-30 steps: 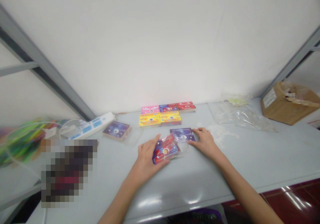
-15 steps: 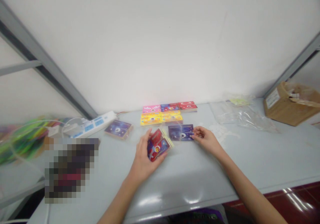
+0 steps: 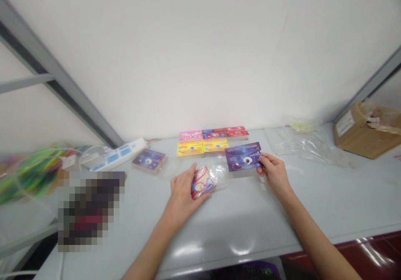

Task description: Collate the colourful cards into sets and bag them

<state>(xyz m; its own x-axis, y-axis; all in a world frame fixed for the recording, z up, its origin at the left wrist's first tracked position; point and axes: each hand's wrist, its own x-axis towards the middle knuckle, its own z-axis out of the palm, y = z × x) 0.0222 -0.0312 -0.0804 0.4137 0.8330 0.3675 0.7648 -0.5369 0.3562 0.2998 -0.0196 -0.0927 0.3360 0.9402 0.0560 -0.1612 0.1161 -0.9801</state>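
Observation:
My left hand (image 3: pixel 181 196) is curled round a small stack of red and blue cards (image 3: pixel 202 184), thumb along the near edge and fingers along the far side. Light glares off the stack's top. Right beside it, a clear plastic bag (image 3: pixel 222 173) lies crinkled on the table. My right hand (image 3: pixel 276 175) pinches the right end of a dark blue card (image 3: pixel 242 158) with a white figure on it, held up and slightly tilted above the table. Behind the hands stand stacks of yellow cards (image 3: pixel 190 147), pink cards (image 3: pixel 191 135) and red cards (image 3: pixel 236 131).
Another pile of blue cards (image 3: pixel 149 160) rests at the left, near a white power strip (image 3: pixel 125 152). Clear plastic bags (image 3: pixel 316 146) and a cardboard box (image 3: pixel 360 129) are at the right. A pixelated patch (image 3: pixel 90 209) covers something on the left.
My right hand has lifted the blue card off the table, up and to the right. The stack in my left hand has shifted slightly right, and its top now looks paler.

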